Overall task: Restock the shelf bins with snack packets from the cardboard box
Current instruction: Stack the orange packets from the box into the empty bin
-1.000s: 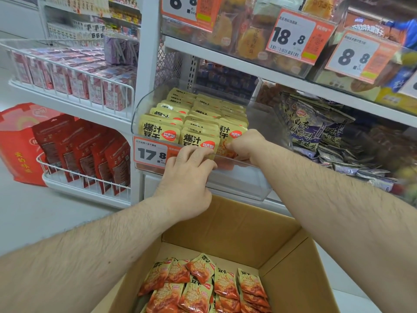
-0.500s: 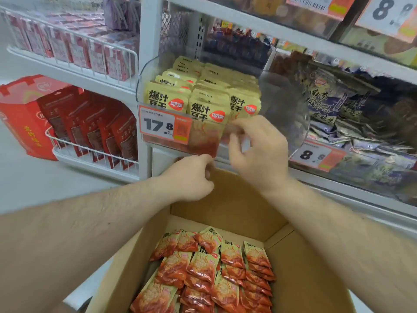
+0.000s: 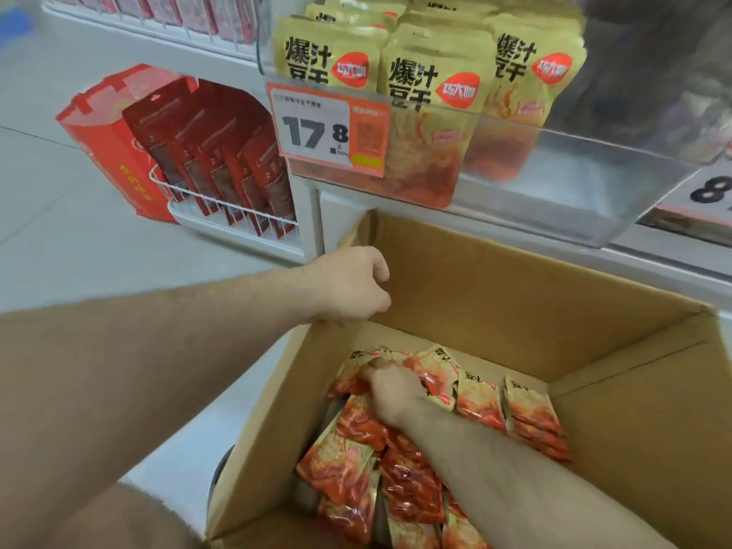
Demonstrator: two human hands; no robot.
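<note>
Closest in, the person's right hand (image 3: pixel 390 392) is down inside the cardboard box (image 3: pixel 495 287), palm on the heap of orange-red snack packets (image 3: pixel 348 465) that covers the box floor; the fingertips are buried among the packets at the far left of the heap, so I cannot tell whether they have hold of one. A little farther out, the left hand (image 3: pixel 352 285) sits at the top edge of the box's left wall near the far corner, fingers curled loosely under, seemingly holding that edge. Beyond the box, the clear shelf bin (image 3: pixel 562 172) holds upright rows of yellow packets (image 3: pixel 429 97), with an orange price tag (image 3: pixel 328 128) reading 17.8 clipped to its front. Off to the left, a white wire rack (image 3: pixel 233 215) carries red pouches (image 3: pixel 222 152).
</note>
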